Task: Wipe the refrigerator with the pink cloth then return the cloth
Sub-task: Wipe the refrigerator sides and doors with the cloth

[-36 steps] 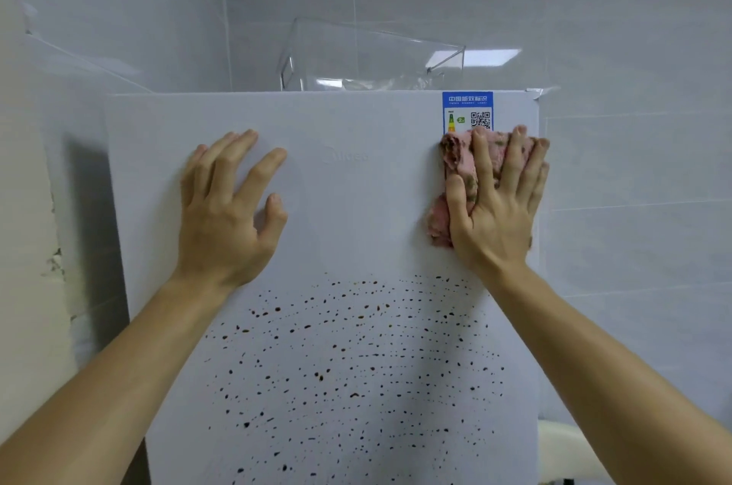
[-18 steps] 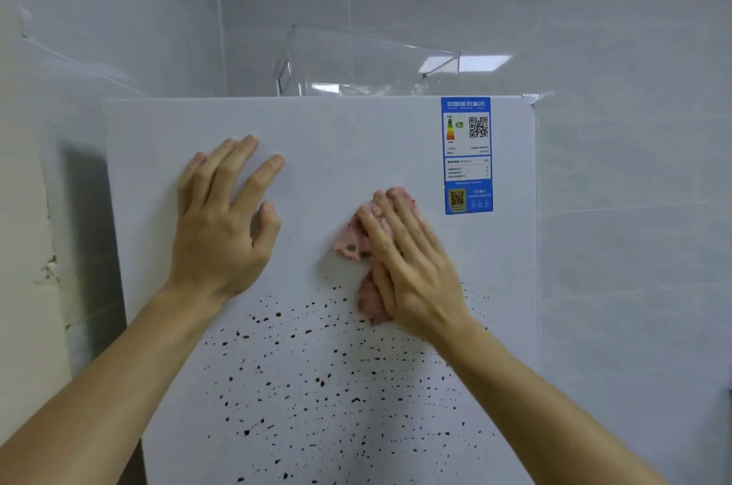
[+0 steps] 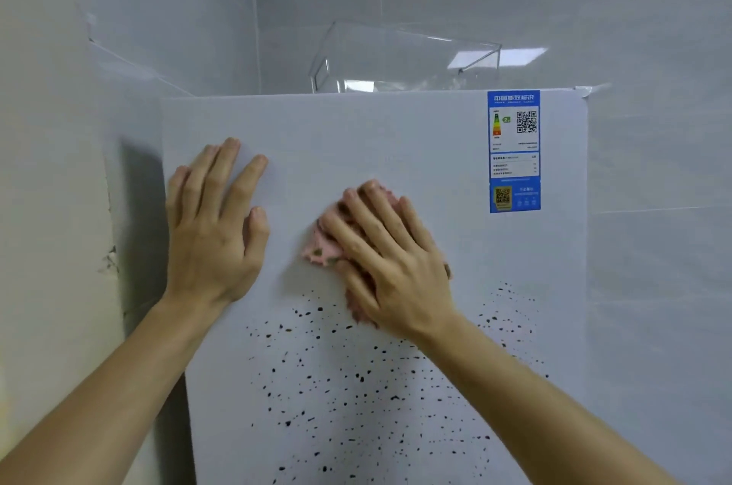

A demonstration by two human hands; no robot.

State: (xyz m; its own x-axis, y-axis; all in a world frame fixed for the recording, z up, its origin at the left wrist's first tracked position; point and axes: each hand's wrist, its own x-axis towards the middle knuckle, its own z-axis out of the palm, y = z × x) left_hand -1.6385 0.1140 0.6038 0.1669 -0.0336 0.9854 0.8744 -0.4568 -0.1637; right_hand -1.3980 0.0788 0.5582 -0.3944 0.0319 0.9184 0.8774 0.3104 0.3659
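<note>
A pink cloth [image 3: 323, 247] is pressed against the white refrigerator [image 3: 396, 136] door by the right hand [image 3: 392, 267].

The cloth is bunched under the flat, spread fingers of the right hand, left of and slightly below the blue energy label [image 3: 514, 152]; it is pressed, not gripped. The left hand [image 3: 214, 231] is laid flat on the door, fingers straight and apart, farther left of the label. Dark specks [image 3: 356, 385] are scattered below the label's level. A clear plastic container [image 3: 396, 61] is seen up and left of the label.
</note>
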